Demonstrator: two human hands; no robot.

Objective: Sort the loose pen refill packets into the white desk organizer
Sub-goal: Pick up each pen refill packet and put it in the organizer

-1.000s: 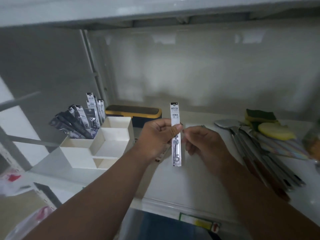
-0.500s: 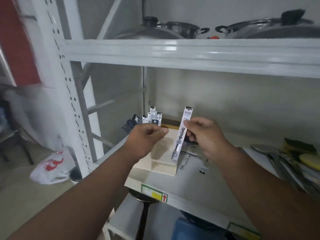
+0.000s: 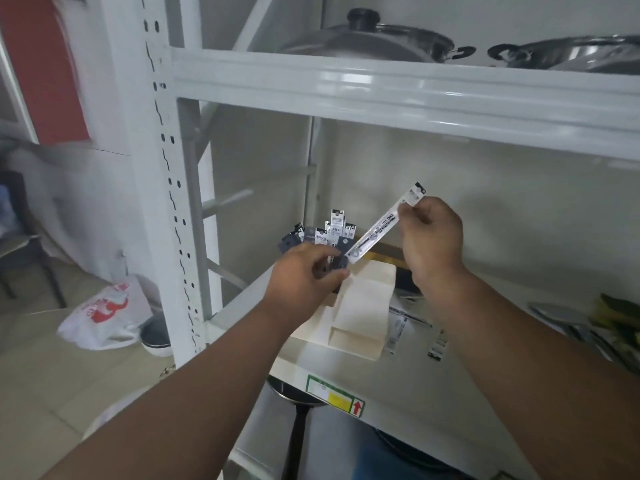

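My right hand (image 3: 431, 237) pinches a white pen refill packet (image 3: 379, 230) near its top end. The packet slants down to the left, toward the white desk organizer (image 3: 363, 306) on the shelf. Several dark and white packets (image 3: 336, 226) stand in the organizer's far left compartment. My left hand (image 3: 304, 275) is in front of them, fingers curled against the dark ones. Whether it grips one I cannot tell. Loose packets (image 3: 398, 327) lie on the shelf just right of the organizer, with another packet (image 3: 438, 344) beside them.
The white shelf post (image 3: 156, 168) rises at the left. An upper shelf beam (image 3: 415, 91) carries steel pots (image 3: 381, 39). Utensils (image 3: 561, 313) and sponges (image 3: 620, 313) lie at the far right. A plastic bag (image 3: 107, 313) sits on the floor.
My head has pulled back and up, showing the whole rack. My left hand released the white packet and went to the packets in the organizer. My right hand now holds the packet alone, tilted.
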